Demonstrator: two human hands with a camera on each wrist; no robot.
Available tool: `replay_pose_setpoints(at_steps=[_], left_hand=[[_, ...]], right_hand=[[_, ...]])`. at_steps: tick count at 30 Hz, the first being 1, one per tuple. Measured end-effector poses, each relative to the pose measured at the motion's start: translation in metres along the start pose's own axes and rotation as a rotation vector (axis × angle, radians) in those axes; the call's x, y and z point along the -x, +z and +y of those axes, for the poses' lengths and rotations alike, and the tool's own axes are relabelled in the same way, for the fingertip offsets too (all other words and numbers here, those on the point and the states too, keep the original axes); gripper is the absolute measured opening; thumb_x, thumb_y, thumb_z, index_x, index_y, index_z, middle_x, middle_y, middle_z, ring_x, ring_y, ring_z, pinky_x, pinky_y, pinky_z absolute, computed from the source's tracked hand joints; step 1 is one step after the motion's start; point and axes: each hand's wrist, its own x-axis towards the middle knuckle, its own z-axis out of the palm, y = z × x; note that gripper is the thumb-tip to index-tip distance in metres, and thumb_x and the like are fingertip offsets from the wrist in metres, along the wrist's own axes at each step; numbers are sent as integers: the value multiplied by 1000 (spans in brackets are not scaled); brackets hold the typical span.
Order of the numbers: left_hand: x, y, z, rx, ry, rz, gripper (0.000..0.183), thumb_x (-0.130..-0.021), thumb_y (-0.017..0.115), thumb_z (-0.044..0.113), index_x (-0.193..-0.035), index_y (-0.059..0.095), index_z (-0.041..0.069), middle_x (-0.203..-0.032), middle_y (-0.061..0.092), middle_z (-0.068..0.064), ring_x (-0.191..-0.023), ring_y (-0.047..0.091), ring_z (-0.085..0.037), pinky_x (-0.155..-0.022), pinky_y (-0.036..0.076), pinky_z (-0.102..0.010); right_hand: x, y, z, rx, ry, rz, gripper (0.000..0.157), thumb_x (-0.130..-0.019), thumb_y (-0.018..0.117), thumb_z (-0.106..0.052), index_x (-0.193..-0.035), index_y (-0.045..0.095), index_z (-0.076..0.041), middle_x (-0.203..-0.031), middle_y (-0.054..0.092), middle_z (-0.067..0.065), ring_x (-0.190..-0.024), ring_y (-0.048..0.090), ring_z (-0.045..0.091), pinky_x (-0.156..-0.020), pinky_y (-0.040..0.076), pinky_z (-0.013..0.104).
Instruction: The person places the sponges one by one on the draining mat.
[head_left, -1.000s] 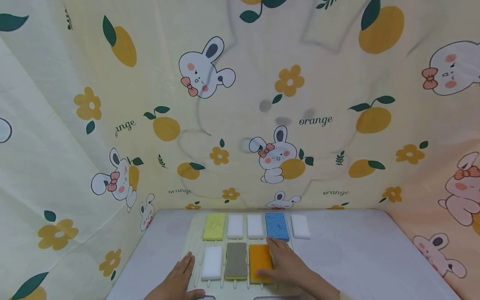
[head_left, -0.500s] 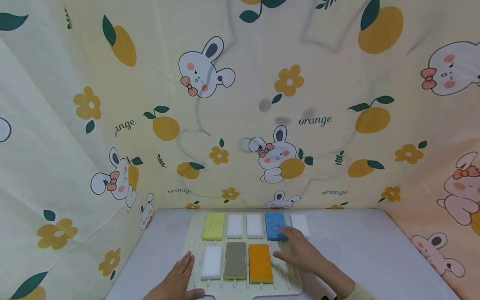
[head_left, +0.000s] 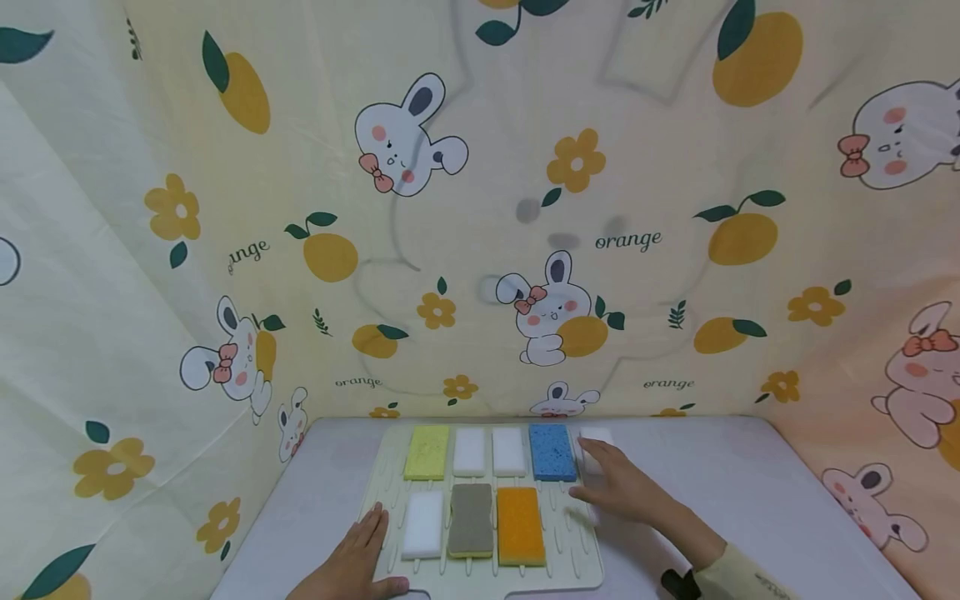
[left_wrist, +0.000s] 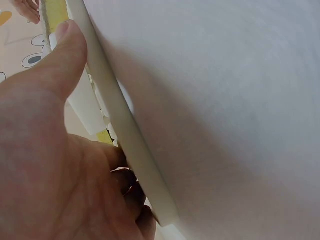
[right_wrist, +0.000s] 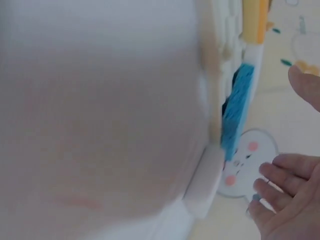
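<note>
My left hand [head_left: 351, 557] rests with straight fingers along the left edge of a cream ribbed drying mat [head_left: 567, 546]. The left wrist view shows the thumb [left_wrist: 70, 57] lying at its near edge. My right hand [head_left: 618, 485] hovers with loosely extended fingers over a loose white sponge [head_left: 597, 434], partly hidden behind it, lying on the table right of the mat. In the right wrist view the fingers are apart from this white sponge [right_wrist: 206, 182]. Nearby on the mat lies a blue sponge [head_left: 552, 453]. An orange sponge [head_left: 521, 527] sits in the front row.
The mat's back row also holds a yellow sponge [head_left: 427, 453] and two white blocks [head_left: 469, 452]. In front, a white block [head_left: 423, 525] lies beside a grey-topped sponge [head_left: 471, 521]. A printed curtain [head_left: 465, 333] surrounds the grey-white table [head_left: 697, 492].
My right hand has left the orange sponge and moved right, past the blue one, to above the loose white sponge. My left hand has stayed on the mat's edge.
</note>
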Motion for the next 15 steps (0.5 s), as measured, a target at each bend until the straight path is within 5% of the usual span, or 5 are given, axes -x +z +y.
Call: replay_pose_setpoints(at_steps=[10,15], left_hand=[[-2,3,-7,7,34,4,121,-90,75,69,-162,25,-15,-172,18,-34,-159,20,-52,-127,17,-68],[0,-4,5,-32,-6,-20,118,-91,77,63,-163,25,-15,-172,18,-34,-159,20,-51,-125,19,-72]], right_hand=[[-15,-8,31,-16,30,-16,104,-89,86,-53,-164,37,0,-167,36,30,-154,31,54,-122,31,72],[-27,-7,47,27,84,-20,114,-84,88,-60,-164,35,4,-167,34,32,-154,30,55,-122,32,71]])
